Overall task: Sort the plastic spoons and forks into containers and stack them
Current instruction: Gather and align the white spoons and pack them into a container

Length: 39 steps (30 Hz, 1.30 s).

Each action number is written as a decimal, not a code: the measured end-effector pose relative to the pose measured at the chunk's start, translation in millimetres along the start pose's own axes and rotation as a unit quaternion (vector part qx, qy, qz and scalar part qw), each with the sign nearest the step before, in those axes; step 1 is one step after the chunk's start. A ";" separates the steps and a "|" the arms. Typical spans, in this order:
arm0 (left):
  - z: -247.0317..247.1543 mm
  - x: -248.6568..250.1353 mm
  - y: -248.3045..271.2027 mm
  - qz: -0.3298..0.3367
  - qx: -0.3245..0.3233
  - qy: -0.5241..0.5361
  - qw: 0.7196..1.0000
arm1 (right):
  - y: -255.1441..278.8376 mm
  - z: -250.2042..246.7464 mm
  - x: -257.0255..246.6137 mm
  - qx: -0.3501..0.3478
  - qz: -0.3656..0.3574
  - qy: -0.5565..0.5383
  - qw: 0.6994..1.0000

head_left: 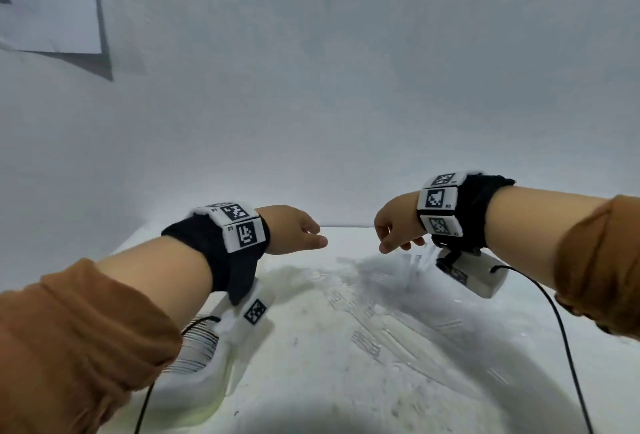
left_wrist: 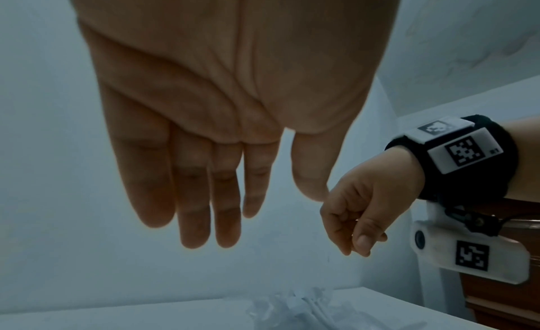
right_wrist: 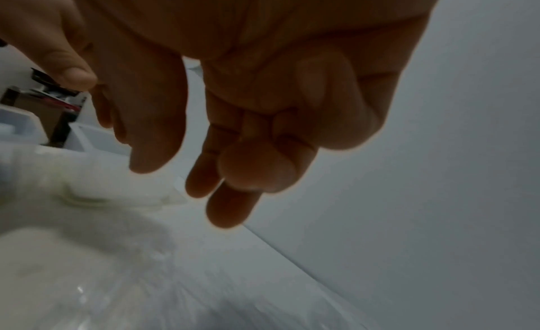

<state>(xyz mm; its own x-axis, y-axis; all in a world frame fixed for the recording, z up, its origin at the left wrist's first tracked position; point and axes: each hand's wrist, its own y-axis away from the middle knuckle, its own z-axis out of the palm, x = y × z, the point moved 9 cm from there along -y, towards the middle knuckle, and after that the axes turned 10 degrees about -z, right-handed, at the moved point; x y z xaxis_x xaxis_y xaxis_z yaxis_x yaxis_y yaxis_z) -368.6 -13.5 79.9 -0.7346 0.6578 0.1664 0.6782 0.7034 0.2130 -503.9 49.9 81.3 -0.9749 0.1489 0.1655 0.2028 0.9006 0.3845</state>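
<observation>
White worktop [head_left: 311, 381], lower half of frame: a blurred heap of clear plastic cutlery [head_left: 374, 309] lies centre, unsorted; no containers identifiable. Left hand [head_left: 294, 230] and right hand [head_left: 396, 222], mid-frame above it, hang relaxed, holding nothing. Judged: sorting not begun.

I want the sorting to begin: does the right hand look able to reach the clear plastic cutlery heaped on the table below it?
Probably yes. The right hand hangs empty just above the blurred heap of clear cutlery, with nothing between them.
</observation>
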 end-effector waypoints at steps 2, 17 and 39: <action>6.2 32.7 -15.7 0.012 -0.009 -0.002 1.000 | 4.7 14.4 35.0 -0.009 0.015 -0.009 1.000; 86.9 158.7 -132.0 -0.012 -0.128 -0.074 0.989 | -21.4 98.4 156.4 -0.028 0.034 -0.053 0.998; 88.4 134.3 -149.5 -0.039 -0.164 0.017 0.986 | -49.3 102.2 175.4 0.010 0.085 -0.182 0.980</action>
<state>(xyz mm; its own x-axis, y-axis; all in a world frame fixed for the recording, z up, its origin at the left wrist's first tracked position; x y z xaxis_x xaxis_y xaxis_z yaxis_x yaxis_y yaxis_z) -566.5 -6.5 -14.8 -0.7878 0.5922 0.1692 0.5806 0.6225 0.5248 -694.3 73.3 -1.5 -0.8961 0.4300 -0.1098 0.3671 0.8571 0.3614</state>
